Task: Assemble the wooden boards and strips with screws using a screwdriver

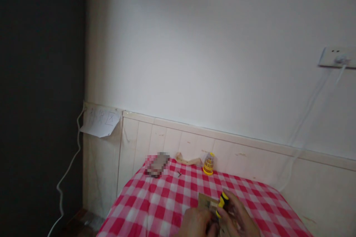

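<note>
At the bottom of the head view, my right hand is closed around a screwdriver with a short yellow and black handle, held tilted. Its tip is hidden. Just left of it, my left hand has its fingers curled in at the near side of a flat brownish piece. Part of that piece shows beyond the knuckles; the rest is covered by both hands. Whatever the left fingers grip, if anything, is hidden and blurred.
A red-and-white checked cloth covers the table. Along its back edge are a pixelated object, a beige strip, a small dark metal piece and a yellow-based clear container. A panelled wall stands behind; a cable hangs from the socket.
</note>
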A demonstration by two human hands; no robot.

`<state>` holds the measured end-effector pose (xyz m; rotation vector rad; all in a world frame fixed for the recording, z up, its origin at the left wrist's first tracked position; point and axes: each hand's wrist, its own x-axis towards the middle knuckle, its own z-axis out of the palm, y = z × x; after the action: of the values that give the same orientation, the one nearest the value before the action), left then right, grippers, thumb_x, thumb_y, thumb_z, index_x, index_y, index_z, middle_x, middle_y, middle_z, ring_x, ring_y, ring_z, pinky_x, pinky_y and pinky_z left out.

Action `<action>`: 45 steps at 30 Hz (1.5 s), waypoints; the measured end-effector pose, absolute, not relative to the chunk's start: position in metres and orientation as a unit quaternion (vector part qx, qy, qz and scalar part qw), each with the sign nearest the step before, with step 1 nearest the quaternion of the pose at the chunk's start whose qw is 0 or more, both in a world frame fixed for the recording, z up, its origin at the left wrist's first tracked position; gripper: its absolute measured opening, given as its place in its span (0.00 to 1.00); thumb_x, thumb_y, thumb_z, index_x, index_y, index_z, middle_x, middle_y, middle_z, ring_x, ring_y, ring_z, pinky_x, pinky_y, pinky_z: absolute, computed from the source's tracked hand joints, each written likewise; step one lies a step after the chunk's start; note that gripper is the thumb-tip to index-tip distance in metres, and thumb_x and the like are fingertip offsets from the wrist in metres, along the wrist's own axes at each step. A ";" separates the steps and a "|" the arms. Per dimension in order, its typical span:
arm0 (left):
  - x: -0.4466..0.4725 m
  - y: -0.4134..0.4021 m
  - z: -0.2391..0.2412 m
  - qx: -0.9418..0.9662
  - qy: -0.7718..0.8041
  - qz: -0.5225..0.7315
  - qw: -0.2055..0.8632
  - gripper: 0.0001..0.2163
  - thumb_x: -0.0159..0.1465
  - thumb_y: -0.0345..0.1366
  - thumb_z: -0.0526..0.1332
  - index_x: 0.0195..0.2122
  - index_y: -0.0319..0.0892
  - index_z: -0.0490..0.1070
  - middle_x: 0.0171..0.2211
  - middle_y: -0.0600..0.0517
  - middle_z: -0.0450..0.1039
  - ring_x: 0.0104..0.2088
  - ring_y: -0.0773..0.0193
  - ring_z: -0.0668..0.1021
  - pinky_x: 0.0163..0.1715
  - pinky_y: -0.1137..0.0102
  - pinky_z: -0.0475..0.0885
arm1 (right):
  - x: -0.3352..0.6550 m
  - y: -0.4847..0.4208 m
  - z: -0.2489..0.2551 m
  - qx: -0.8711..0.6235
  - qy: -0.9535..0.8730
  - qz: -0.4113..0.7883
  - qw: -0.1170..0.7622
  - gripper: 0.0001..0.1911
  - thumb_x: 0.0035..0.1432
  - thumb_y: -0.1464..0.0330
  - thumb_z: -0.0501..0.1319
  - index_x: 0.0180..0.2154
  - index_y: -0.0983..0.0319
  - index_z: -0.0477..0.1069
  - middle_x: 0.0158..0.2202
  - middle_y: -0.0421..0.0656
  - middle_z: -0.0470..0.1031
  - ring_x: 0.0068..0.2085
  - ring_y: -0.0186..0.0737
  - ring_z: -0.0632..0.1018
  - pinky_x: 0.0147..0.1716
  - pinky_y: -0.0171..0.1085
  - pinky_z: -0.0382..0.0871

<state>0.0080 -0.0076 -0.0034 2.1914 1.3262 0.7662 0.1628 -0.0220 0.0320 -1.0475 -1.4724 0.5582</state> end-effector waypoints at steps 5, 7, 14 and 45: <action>0.006 -0.013 -0.004 0.796 0.460 0.322 0.227 0.09 0.62 0.33 0.58 0.38 0.42 0.77 0.37 0.46 0.82 0.38 0.57 0.82 0.34 0.69 0.70 | 0.167 -0.018 0.027 -0.435 -0.630 0.219 0.604 0.26 0.55 0.53 0.70 0.51 0.58 0.77 0.42 0.48 0.85 0.40 0.49 0.86 0.38 0.37 0.84; 0.007 -0.014 -0.007 0.793 0.459 0.337 0.217 0.07 0.62 0.33 0.58 0.37 0.42 0.77 0.36 0.47 0.82 0.36 0.58 0.82 0.31 0.70 0.67 | 0.169 -0.019 0.021 -0.425 -0.644 0.207 0.601 0.24 0.57 0.55 0.69 0.53 0.57 0.76 0.44 0.49 0.84 0.42 0.49 0.86 0.42 0.38 0.83; 0.007 -0.015 -0.008 0.791 0.457 0.355 0.201 0.06 0.64 0.35 0.59 0.35 0.42 0.75 0.34 0.48 0.81 0.32 0.61 0.80 0.28 0.71 0.62 | 0.171 -0.024 0.012 -0.382 -0.685 0.209 0.584 0.20 0.65 0.62 0.62 0.58 0.55 0.71 0.52 0.49 0.81 0.50 0.48 0.83 0.50 0.41 0.80; 0.005 -0.025 0.003 0.773 0.475 0.353 0.228 0.09 0.64 0.33 0.56 0.35 0.41 0.77 0.30 0.50 0.78 0.29 0.62 0.77 0.29 0.71 0.63 | 0.160 -0.025 0.029 -0.414 -0.644 0.199 0.612 0.18 0.58 0.63 0.67 0.51 0.57 0.74 0.41 0.47 0.82 0.40 0.45 0.84 0.42 0.41 0.82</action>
<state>0.0055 -0.0249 0.0034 2.1290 1.3077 0.9723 0.1602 -0.0254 0.0287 -0.9548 -1.4852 0.4599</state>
